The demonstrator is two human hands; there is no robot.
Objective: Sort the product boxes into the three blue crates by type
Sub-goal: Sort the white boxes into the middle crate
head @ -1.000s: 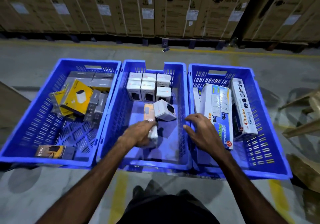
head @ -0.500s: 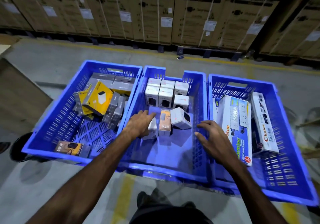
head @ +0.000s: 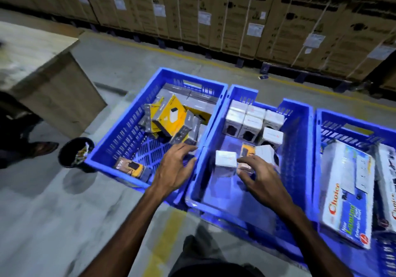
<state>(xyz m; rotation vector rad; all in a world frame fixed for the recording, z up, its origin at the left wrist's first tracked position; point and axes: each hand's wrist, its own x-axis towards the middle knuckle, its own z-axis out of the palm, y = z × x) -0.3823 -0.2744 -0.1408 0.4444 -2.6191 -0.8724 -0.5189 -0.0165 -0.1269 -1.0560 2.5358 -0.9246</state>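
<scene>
1. 3 blue crates stand side by side on the floor (head: 53,223): the left crate (head: 120,146), the middle crate (head: 300,148) and the right crate (head: 351,124).
2. The middle crate holds white boxes (head: 250,122) in rows at its far end, a loose white box (head: 225,158) nearer the person, and an orange box (head: 247,151) just beside it.
3. The right hand (head: 260,178) reaches into the middle crate, its fingers (head: 246,161) spread and bent beside the loose white box; this grip is open and I cannot tell whether a fingertip touches the box.
4. The left hand (head: 173,169) hangs over the rim between the left and middle crates, fingers spread, its grip open and holding nothing.
5. The left crate holds a heap of yellow and grey boxes (head: 169,120) at its far end and 1 dark box marked 65W (head: 130,167) at its near corner.
6. The right crate holds long white extension-cord boxes (head: 347,193) lying flat.
7. Outward, a black bucket (head: 76,153) stands left of the left crate, a wooden table (head: 36,62) beyond it.
8. Big cardboard cartons (head: 235,8) line the back.
</scene>
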